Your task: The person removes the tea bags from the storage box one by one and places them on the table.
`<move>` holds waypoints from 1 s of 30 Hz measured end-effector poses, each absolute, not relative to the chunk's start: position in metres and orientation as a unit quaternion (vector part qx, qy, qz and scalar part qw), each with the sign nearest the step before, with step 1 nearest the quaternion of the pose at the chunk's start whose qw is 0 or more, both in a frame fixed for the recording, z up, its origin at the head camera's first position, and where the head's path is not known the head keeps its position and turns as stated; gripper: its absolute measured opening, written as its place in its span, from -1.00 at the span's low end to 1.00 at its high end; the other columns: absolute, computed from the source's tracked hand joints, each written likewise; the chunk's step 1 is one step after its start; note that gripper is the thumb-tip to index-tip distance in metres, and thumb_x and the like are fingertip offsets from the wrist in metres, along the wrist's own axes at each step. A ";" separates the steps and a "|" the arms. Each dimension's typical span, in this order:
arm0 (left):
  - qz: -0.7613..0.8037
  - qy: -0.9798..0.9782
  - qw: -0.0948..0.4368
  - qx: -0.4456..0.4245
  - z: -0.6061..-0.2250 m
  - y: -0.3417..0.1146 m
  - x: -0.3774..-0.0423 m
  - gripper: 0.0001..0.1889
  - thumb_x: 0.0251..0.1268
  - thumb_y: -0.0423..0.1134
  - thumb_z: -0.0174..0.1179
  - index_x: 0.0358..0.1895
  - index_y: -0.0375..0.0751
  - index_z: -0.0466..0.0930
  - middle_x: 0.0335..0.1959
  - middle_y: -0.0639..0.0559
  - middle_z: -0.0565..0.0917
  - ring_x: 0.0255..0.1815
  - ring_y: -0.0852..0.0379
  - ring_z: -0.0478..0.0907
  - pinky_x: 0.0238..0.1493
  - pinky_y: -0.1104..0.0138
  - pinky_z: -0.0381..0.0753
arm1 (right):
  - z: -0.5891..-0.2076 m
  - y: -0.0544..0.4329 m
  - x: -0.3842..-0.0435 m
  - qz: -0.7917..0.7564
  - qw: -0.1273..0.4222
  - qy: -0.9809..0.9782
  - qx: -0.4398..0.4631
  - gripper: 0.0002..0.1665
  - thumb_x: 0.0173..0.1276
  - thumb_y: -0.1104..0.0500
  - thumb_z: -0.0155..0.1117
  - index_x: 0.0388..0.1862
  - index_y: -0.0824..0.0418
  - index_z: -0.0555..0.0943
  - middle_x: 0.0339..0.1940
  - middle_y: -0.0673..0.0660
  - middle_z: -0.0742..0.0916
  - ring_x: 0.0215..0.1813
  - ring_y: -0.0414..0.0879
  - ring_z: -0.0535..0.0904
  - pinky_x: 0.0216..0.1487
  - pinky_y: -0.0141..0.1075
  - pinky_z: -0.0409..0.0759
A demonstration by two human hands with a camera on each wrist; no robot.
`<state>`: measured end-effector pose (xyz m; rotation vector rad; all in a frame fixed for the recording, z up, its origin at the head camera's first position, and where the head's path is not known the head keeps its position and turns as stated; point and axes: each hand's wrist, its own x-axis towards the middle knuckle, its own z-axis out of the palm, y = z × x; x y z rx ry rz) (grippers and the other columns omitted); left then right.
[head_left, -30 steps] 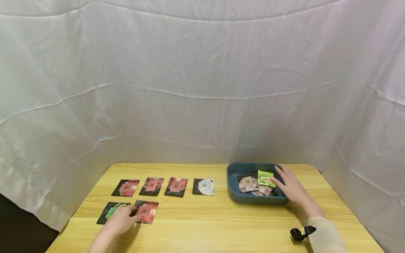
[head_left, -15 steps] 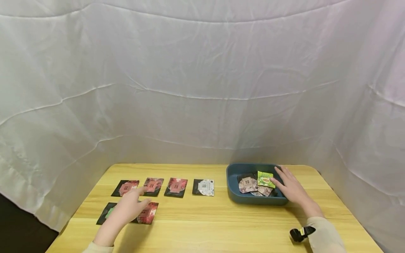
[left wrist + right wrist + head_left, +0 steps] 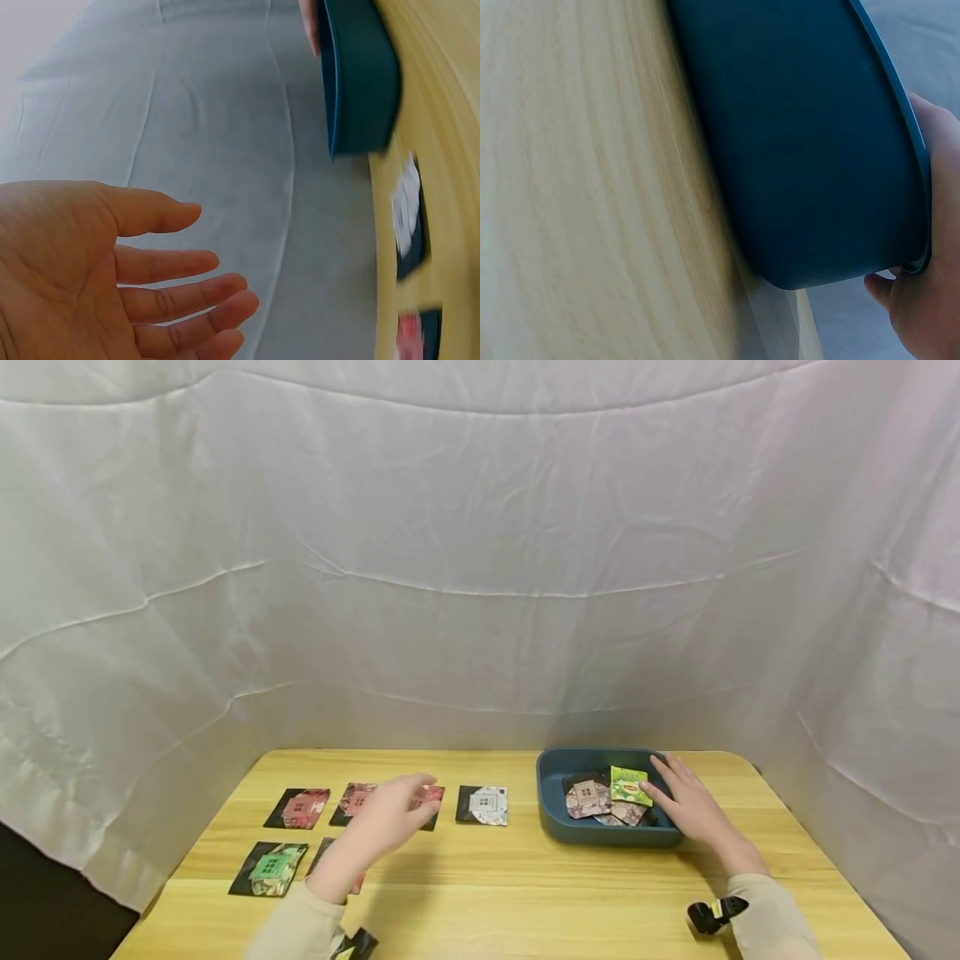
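My left hand (image 3: 386, 822) is raised over the left part of the table, its thumb and fingers apart and nothing between them. In the left wrist view the same hand (image 3: 142, 277) shows an empty palm. Below it in the head view, it partly covers three red-and-black tea bag packets, among them one in the front row (image 3: 322, 853). My right hand (image 3: 693, 806) grips the right rim of a dark blue bin (image 3: 611, 835), thumb over the inside. In the bin lie a yellow-green tea bag packet (image 3: 628, 783) and several brownish patterned packets (image 3: 587, 797).
A white-and-black packet (image 3: 483, 805) lies left of the bin. Farther left are a red packet (image 3: 298, 808) and, in front of it, a green one (image 3: 270, 868). The wooden table (image 3: 540, 893) is closed in by pale curtains (image 3: 480, 635).
My left hand has left the packet in the front row, risen, and moved right and away from me toward the back row. The right hand and the bin stay put.
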<state>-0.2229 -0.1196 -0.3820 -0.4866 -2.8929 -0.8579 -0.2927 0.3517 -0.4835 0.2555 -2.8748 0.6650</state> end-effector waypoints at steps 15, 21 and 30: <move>-0.277 -0.922 0.006 -0.271 -0.391 -0.026 -0.242 -0.56 0.38 -0.08 0.17 0.25 -0.16 0.52 0.14 -0.11 0.64 0.11 -0.01 0.62 0.08 0.16 0.63 | -0.483 0.351 -0.291 0.223 0.091 -0.967 0.087 -0.06 0.48 -0.29 -0.06 0.55 0.31 0.08 0.55 0.47 0.06 0.55 0.44 -0.10 0.41 0.39 -0.06; -0.271 -0.914 -0.006 -0.301 -0.403 0.007 -0.252 -0.55 0.42 -0.01 0.12 0.27 -0.13 0.51 0.21 -0.03 0.62 0.22 0.04 0.56 0.24 0.18 0.54 | -0.483 0.351 -0.292 0.226 0.089 -0.966 0.087 -0.06 0.48 -0.29 -0.06 0.55 0.32 0.06 0.56 0.47 0.06 0.55 0.44 -0.10 0.40 0.40 -0.07; -0.274 -0.900 -0.012 -0.338 -0.430 0.048 -0.270 -0.57 0.51 0.07 -0.04 0.29 0.02 0.51 0.27 0.08 0.57 0.34 0.09 0.46 0.32 0.24 0.47 | -0.482 0.351 -0.292 0.220 0.091 -0.967 0.091 -0.04 0.49 -0.28 -0.06 0.55 0.35 0.03 0.55 0.48 0.07 0.54 0.44 -0.09 0.42 0.38 -0.06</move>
